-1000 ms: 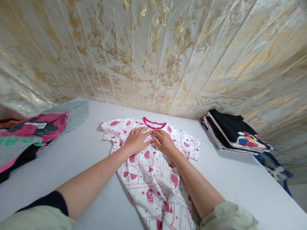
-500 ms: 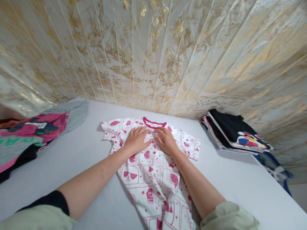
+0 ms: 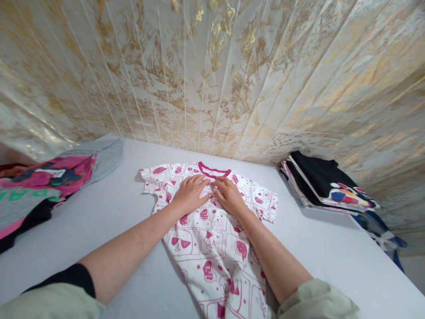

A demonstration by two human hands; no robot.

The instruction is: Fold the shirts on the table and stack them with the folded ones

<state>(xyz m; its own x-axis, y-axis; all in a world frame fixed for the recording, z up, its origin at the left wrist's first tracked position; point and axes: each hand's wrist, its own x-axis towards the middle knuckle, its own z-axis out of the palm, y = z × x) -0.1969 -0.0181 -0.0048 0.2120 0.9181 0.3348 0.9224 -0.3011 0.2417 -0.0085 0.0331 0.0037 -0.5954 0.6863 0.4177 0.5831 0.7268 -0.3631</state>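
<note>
Backdrop: white-and-gold wall covering (image 3: 212, 110), glossy in patches, ribbed with long creases, meeting the far edge of the table.
Work surface: smooth white tabletop (image 3: 332, 248), with a slanting edge at the lower right.
Printed T-shirt (image 3: 209, 239): lies front and centre on the tabletop, white with magenta cartoon faces and outlines, short sleeves spread to either side, magenta collar (image 3: 214, 173) pointing toward the backdrop; rumples lower down and runs out of view at the bottom.
Left hand (image 3: 191, 192): rests palm down on the chest of the T-shirt, fingers loosely spread, thumb reaching inward, grips nothing.
Right hand (image 3: 229, 195): rests palm down just beside the left, also below the collar, fingers slightly bent and a little apart, grips nothing.
Sleeves: pale green on both arms, pushed up the forearms, with a black cuff (image 3: 86, 277) showing at the left.
Left-side heap: loosely layered clothes, including a grey garment (image 3: 104, 159), a pink patterned piece (image 3: 79, 166) and a black piece (image 3: 36, 221).
Right-side stack: folded clothes, topped by a black T-shirt (image 3: 317, 173) with a multicoloured print.
Table edge: dark blue item (image 3: 375, 226) with white, just beyond the stack, too unclear to identify.
</note>
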